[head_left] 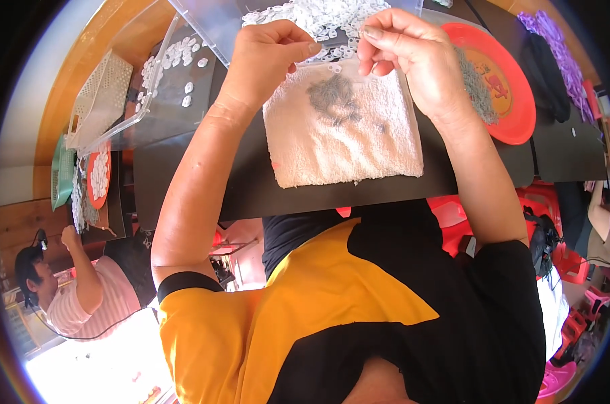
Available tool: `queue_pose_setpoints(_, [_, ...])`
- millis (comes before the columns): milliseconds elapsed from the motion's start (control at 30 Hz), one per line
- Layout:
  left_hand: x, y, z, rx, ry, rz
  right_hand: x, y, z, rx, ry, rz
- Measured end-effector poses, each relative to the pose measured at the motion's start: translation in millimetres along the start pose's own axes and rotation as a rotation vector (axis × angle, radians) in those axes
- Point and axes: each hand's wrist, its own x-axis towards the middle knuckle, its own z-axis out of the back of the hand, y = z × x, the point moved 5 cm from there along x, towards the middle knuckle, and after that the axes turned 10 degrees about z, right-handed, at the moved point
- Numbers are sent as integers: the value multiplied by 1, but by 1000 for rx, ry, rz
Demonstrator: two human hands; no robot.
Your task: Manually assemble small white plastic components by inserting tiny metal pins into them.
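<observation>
At upper centre, fingertip work is apparently being done by the left hand [268, 57] and right hand [422, 57], held apart; whether anything is being pinched cannot be told. White pieces [318, 17] are being held in the top-centre bin [210, 27], a grey clump [333, 97] on the towel [342, 158]; steady fingertips are probably being called for next.

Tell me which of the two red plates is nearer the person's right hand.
The right-side red plate, holding greyish strands, is nearer the right hand; the far-left red plate looks smaller and holds white pieces.
</observation>
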Motion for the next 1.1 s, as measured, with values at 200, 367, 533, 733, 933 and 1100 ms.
queue_pose_setpoints(200, [7,6,-34,345,44,-240,-3,-25,-1,-158,29,-182])
queue_pose_setpoints(367, [7,6,-32,154,74,-88,-4,-24,-1,-171,10,-180])
queue_pose_setpoints(533, [-7,-3,-30,-286,117,139,-3,-11,-4,-122,-75,21])
queue_pose_setpoints(733, [-23,-13,-47,-693,198,210,-9,1,-15,-102,-116,205])
queue_pose_setpoints(933, [-27,-11,-46,-592,152,69,-10,-6,-20,-177,-141,300])
queue_pose_setpoints(1100, [-31,1,-47,-670,88,128,-12,-8,-24,-221,-130,289])
